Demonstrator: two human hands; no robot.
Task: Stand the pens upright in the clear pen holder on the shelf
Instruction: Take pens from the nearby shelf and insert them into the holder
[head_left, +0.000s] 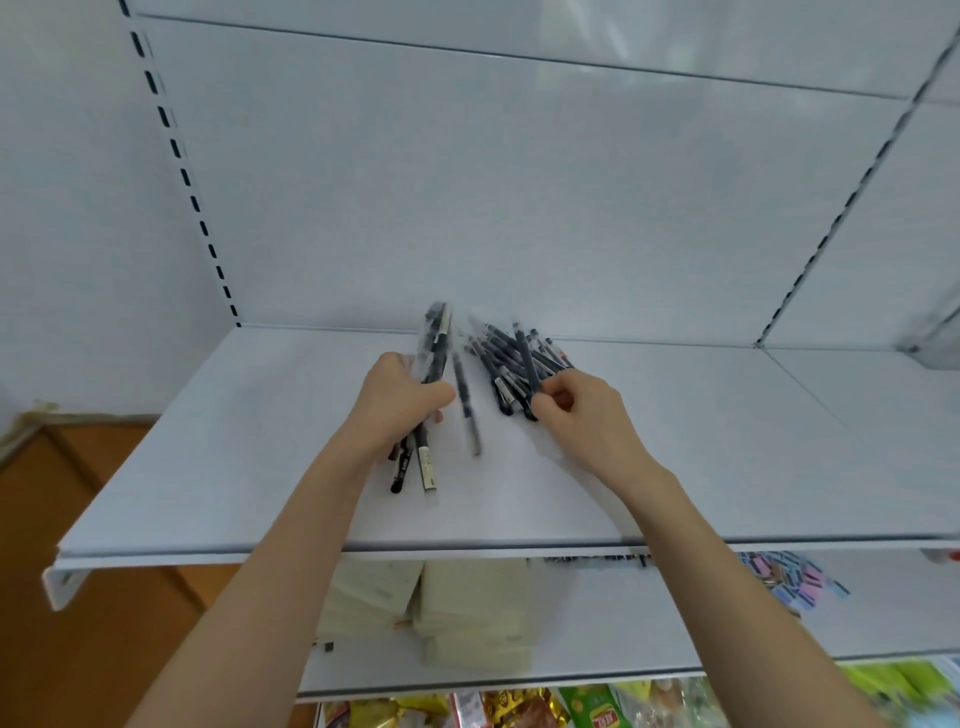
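The left hand (402, 397) gripped a bunch of dark pens (425, 415) over the white shelf (260, 441) while the right hand (576, 410) pinched one from the loose pile (514, 364); lining up their tips would help.

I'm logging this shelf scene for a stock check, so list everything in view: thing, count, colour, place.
White metal shelf: one, white, centre, bearing the pens.
Bundle of dark pens: several, black-blue with pale labels, gripped in the left hand.
Loose pile of dark pens: many, dark blue, on the shelf under the right hand.
Single blurred pen: one, dark, between the hands.
Cream packs: several, lower shelf.
Small pastel items: many, pink and blue, lower shelf right.
Colourful packets: several, bottom edge.
Clear pen holder: not discernible.
Left hand: closed on the bundle.
Right hand: fingers pinching a pile pen.
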